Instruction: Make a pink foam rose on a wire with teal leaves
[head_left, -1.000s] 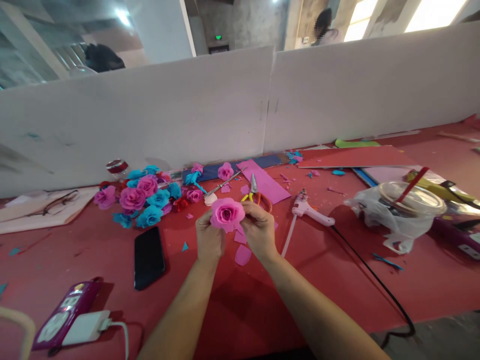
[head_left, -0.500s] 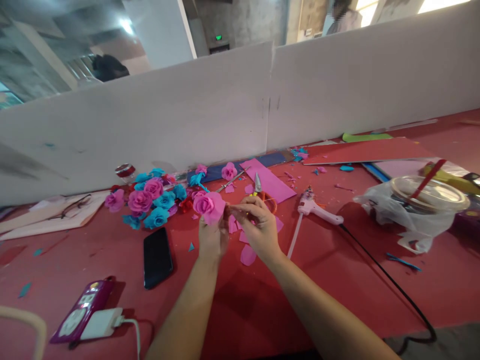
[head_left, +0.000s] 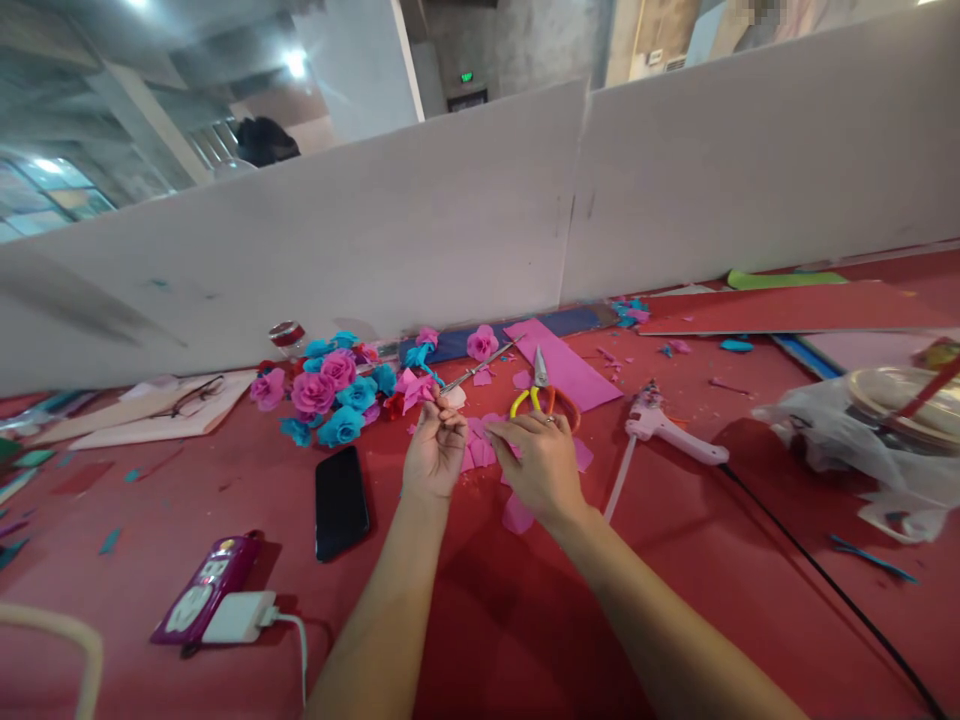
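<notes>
Pinched at its base, a pink paper rose tips away from me beyond my left hand, whose fingers are closed on it. My right hand is just to the right, low over cut pink paper petals. Its thumb and fingers are drawn together at the petals' edge; what lies between them is hidden. Scissors with yellow and orange handles lie just beyond its knuckles. A second pink paper rose lies farther back, near a thin metal tool.
Blue and pink paper flowers cluster at the left, with a black phone before them. A glue gun with a trailing cord lies right. A plastic-bagged bowl, power strip and pink sheet share the red table.
My left hand has turned, tipping the rose away from me. My right hand has moved off the rose to the loose petals. The view has swung slightly left.
</notes>
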